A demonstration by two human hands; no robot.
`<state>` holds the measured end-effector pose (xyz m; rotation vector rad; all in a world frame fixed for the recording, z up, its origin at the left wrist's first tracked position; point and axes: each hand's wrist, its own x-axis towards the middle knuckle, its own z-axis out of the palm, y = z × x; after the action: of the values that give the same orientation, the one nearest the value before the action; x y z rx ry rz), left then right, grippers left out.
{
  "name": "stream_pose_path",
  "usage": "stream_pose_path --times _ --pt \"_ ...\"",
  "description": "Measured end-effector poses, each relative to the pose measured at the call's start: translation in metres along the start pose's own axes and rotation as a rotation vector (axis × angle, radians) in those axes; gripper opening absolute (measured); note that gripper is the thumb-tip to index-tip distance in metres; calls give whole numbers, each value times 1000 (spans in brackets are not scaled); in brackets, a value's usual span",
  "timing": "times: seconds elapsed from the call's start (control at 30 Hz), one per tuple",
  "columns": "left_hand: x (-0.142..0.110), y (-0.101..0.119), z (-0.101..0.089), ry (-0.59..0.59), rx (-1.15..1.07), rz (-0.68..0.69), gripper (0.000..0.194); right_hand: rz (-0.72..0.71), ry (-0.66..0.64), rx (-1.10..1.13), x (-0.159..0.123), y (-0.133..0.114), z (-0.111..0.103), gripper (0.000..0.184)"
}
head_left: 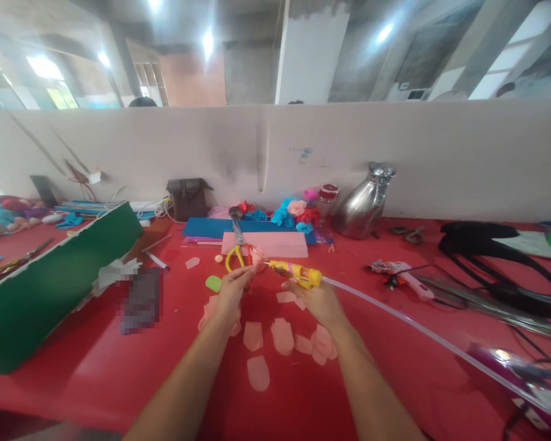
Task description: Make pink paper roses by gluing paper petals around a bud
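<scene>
My right hand (315,296) is wrapped round a yellow glue gun (298,272), from whose back a long clear glue stick (395,315) trails to the lower right. The gun's nozzle points left at a small pink paper flower (257,255). That flower is pinched in the fingers of my left hand (236,288). Cut pink petal pieces (282,335) lie in loose groups on the red table below and between my hands. Beside my left hand are a green cut piece (213,283) and scissors with yellow handles (231,260).
A green board (50,288) stands on edge at the left. Pink sheets (284,245) and finished paper flowers (296,211) lie behind my hands, near a metal jug (363,205). A second glue gun (406,278) with its cord and a black strap-like item (482,242) are at the right.
</scene>
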<state>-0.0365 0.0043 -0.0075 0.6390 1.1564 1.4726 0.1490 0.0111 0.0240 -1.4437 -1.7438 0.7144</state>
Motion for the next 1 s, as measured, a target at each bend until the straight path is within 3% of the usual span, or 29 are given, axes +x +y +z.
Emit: stream_pose_path --times 0.8,1.0 --pt "0 0 0 -24 -69 -41 34 -3 29 56 0 -3 -2 31" --pt "0 1 -1 -16 -67 -49 33 32 -42 125 6 8 -12 36"
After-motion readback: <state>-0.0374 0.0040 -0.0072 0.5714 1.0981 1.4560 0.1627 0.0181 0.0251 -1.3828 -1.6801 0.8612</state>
